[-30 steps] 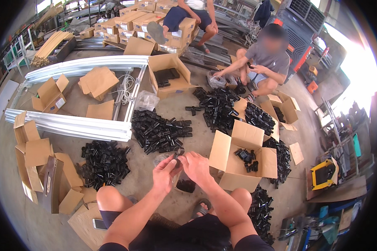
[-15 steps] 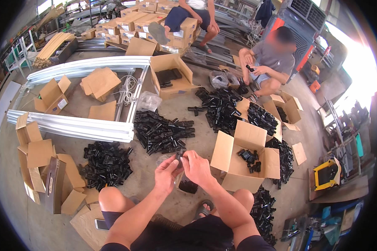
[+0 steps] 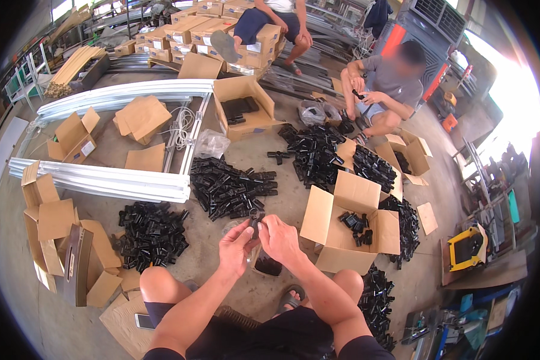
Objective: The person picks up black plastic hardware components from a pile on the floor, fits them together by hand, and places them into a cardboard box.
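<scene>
Between my two hands is a small black fitting (image 3: 255, 224) with a ring-like top. My left hand (image 3: 236, 245) pinches it from the left, and my right hand (image 3: 279, 240) has its fingers closed on the right side. Fingers cover much of the part. Just below my hands stands a small open container (image 3: 266, 266) with small dark pieces in it. Beyond them lies a heap of black fittings (image 3: 228, 189). An open cardboard box (image 3: 333, 259) to the right holds a few similar black pieces (image 3: 357, 225).
Another black heap (image 3: 153, 235) lies at left, near opened cartons (image 3: 57, 219). White metal profiles (image 3: 102, 186) form a frame on the floor. A co-worker (image 3: 396, 84) crouches at far right, handling a black part; another person (image 3: 270, 24) sits on stacked cartons. A phone (image 3: 144, 321) lies by my left knee.
My hands stay together on the black fitting, which now sits slightly more upright with its ring top showing. The co-worker's hands have shifted a little.
</scene>
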The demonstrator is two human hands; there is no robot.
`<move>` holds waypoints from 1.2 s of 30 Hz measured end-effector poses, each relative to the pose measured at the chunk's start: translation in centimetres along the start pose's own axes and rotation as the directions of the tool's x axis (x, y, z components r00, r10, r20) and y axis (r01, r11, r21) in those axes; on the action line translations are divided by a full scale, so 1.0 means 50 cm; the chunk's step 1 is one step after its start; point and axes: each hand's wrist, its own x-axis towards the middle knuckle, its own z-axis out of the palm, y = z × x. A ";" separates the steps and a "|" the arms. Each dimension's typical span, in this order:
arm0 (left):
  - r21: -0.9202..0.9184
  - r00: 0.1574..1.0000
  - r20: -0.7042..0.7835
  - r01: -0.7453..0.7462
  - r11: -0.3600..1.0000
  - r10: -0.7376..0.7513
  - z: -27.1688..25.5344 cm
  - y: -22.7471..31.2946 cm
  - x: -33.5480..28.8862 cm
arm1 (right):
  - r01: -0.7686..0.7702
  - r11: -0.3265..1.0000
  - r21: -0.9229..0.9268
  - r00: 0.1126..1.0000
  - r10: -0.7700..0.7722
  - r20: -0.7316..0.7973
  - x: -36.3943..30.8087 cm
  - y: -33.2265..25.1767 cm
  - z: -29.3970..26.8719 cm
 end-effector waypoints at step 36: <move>-0.003 0.999 -0.041 -0.015 1.000 0.015 -0.006 0.004 -0.003 | 0.031 0.997 -0.071 1.000 -0.031 0.005 0.003 -0.015 -0.019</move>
